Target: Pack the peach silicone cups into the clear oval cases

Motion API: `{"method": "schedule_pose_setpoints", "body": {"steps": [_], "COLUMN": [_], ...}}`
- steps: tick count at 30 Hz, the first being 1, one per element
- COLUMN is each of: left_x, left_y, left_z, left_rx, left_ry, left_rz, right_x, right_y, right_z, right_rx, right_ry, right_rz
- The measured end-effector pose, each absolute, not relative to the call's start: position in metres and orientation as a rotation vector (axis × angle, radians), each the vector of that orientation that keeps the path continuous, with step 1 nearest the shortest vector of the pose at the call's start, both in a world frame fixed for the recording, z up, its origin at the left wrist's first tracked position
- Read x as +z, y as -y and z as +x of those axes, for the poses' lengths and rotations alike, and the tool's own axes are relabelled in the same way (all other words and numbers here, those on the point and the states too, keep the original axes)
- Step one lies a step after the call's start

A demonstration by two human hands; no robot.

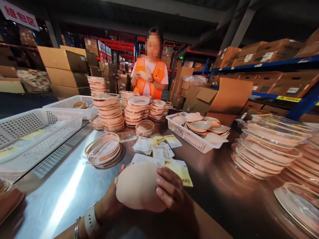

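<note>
Beige, dome-shaped silicone pad (138, 189) held low over the metal table (62, 192) between both hands. Left hand (109, 200) cups its near-left edge; right hand (169, 191) lies against its right side with fingers (164, 181) curled over the surface, so each grip is closed on the pad. Printed leaflets (159, 151) lie just beyond; a clear round lid (102, 148) rests to the left; a white basket (191, 136) of similar pads stands farther right.

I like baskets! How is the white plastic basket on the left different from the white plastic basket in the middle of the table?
The left white plastic basket looks bigger and nearer, holding only flat papers. The middle white plastic basket looks smaller, sits farther off, and is piled with beige rounded cups. Both are white, perforated and sit on the shiny metal table.
</note>
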State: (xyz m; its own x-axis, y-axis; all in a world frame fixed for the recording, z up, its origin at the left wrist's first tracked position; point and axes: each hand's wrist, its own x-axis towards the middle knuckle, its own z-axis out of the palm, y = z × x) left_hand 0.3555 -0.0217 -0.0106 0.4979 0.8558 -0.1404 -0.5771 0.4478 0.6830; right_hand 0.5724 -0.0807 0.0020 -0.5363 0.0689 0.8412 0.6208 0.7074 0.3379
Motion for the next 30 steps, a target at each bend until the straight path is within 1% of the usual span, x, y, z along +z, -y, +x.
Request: {"method": "schedule_pose_setpoints", "body": {"steps": [1,3,7,11,14,17,21,26,30], "left_x": [-0.007,-0.003,-0.005,-0.009,-0.008,-0.006,-0.006,-0.009,-0.01], "left_y": [0.023,0.023,0.015,0.009,0.005,0.004,0.006,0.007,0.007], "left_z": [0.355,0.352,0.343,0.342,0.343,0.345,0.346,0.346,0.345], "left_rx": [0.839,0.782,0.846,0.891,0.893,0.88,0.82,0.926,0.945], "left_ry": [-0.493,-0.505,-0.557,-0.629,-0.659,-0.612,-0.559,-0.56,-0.543], "left_rz": [0.516,0.381,0.372,0.399,0.373,0.355,0.354,0.531,0.591], "right_x": [0.0,-0.004,-0.013,-0.021,-0.028,-0.035,-0.04,-0.043,-0.043], "right_y": [0.08,0.077,0.07,0.058,0.049,0.046,0.047,0.045,0.046], "right_z": [0.572,0.571,0.572,0.576,0.578,0.577,0.572,0.569,0.568], "right_rx": [-0.793,-0.778,-0.748,-0.662,-0.603,-0.671,-0.764,-0.794,-0.809], "right_ry": [2.039,2.05,2.093,2.098,2.215,2.301,2.323,2.21,2.141], "right_rz": [-0.511,-0.495,-0.514,-0.642,-0.752,-0.832,-0.834,-0.837,-0.869]}}
